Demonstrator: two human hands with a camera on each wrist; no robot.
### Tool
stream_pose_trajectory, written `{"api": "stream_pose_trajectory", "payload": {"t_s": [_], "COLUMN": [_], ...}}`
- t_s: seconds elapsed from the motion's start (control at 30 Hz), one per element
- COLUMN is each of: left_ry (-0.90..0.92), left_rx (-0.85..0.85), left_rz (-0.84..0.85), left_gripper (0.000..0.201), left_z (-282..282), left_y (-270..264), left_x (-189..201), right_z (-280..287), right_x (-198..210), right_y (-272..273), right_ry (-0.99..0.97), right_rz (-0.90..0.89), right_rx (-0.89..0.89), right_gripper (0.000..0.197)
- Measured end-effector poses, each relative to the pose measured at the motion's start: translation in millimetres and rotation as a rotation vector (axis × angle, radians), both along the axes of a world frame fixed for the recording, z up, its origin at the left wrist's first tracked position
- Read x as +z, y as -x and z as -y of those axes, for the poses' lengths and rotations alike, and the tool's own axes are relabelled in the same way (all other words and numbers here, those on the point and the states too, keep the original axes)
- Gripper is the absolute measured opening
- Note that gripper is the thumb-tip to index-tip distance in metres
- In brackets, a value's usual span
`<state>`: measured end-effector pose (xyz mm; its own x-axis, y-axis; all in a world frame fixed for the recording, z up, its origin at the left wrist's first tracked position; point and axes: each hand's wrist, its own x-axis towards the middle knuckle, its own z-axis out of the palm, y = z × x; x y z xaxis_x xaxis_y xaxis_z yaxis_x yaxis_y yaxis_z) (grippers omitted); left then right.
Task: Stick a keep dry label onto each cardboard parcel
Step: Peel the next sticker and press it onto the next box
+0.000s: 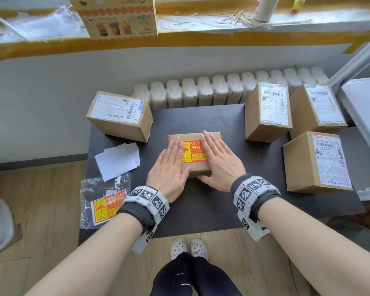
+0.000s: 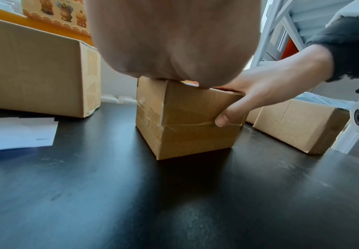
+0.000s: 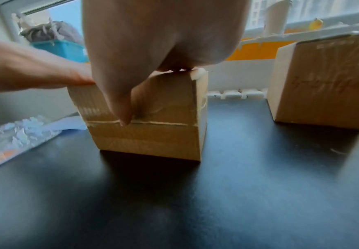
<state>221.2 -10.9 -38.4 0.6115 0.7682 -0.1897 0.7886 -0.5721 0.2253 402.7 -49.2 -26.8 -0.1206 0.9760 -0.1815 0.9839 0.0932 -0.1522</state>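
Pressing label [image 1: 193, 151] onto small parcel [image 1: 198, 167], both hands flat.

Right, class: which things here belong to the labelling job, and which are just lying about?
Belonging to the job:
small parcel
keep dry label
four unlabelled parcels
bag of spare labels
left hand
right hand

Lying about:
white backing papers
radiator
printed carton

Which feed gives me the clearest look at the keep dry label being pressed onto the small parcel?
The head view: the keep dry label lies face-up between both flat hands. The left wrist view shows only an orange sliver at the parcel's top edge; the right wrist view shows none of it.
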Motion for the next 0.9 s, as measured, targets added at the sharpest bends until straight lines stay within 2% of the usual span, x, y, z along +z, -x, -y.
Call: {"api": "stream_pose_trajectory", "payload": {"t_s": [0.1, 0.2, 0.37, 0.5, 0.67, 0.77, 0.9], "left_ry": [-0.083, -0.076, -0.005, 0.018, 0.096, 0.238, 0.432], "left_rx": [-0.133, -0.192, -0.121, -0.021, 0.022, 0.155, 0.358], "left_rz": [-0.007, -0.019, -0.01, 0.03, 0.044, 0.136, 0.343], "left_gripper": [0.067, 0.063, 0.068, 0.078, 0.075, 0.067, 0.06], "left_z": [8.4, 16.9, 20.6, 17.0, 20.0, 18.6, 7.2], "left_y": [13.3, 23.4, 20.3, 16.7, 13.8, 10.2, 11.8], "left_x": [3.7, 1.4, 4.7, 2.1, 1.0, 4.8, 14.2], "right_z": [10.0, 20.9, 22.9, 18.0, 16.8, 13.5, 8.1], "right_x": [2.9, -1.4, -2.9, 0.5, -2.1, 7.6, 17.7], "right_y": [2.7, 5.3, 9.2, 2.7, 0.8, 0.2, -11.2], "right_ry": [-0.019, 0.004, 0.027, 0.027, 0.076, 0.076, 0.049], "right_rz": [0.015, 0.031, 0.001, -0.063, -0.073, -0.239, -0.539], "right_rx": [0.097, 0.177, 0.156, 0.009, -0.028, -0.116, -0.414], "right_gripper": [0.103, 0.099, 0.097, 0.095, 0.086, 0.077, 0.067]}}
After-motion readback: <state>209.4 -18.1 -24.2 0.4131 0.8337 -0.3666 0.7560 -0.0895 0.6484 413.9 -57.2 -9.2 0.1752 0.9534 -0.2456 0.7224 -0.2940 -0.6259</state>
